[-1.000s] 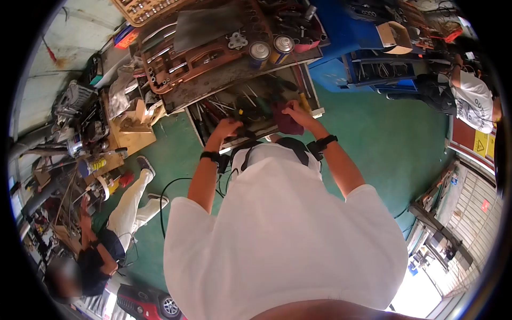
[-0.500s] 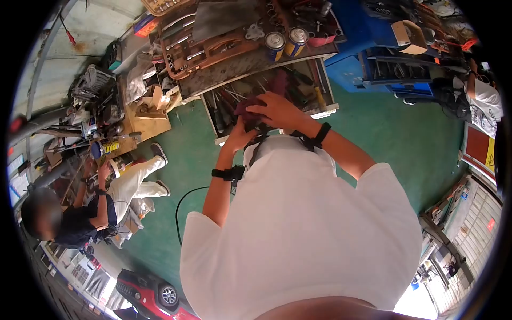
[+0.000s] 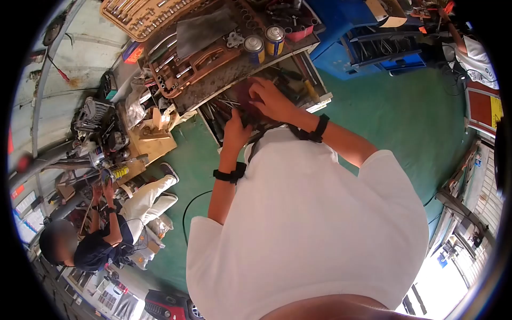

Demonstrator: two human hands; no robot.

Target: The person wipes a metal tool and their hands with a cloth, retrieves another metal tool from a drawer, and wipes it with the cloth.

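A dark red cloth [image 3: 244, 96] is bunched up over an open drawer [image 3: 212, 133] full of hand tools. My right hand [image 3: 271, 101] has its bent fingers closed on the upper right part of the cloth. At the lower left edge of the cloth is my left hand [image 3: 234, 132], its fingers curled around a dark fold; the grip is partly hidden. Loose metal tools lie in the drawer beside my left hand. A yellow-handled tool [image 3: 311, 90] lies at the drawer's right side.
On the bench top stand two spray cans [image 3: 254, 48] beside an orange socket case [image 3: 197, 66]. A blue tool cabinet [image 3: 341, 58] is at the right. One person [image 3: 104, 240] works at the left bench, another [image 3: 472, 58] at the far right.
My view has swung, so the bench sits further left and higher. My right hand has shifted up and left with the cloth, and the cloth's shape has changed.
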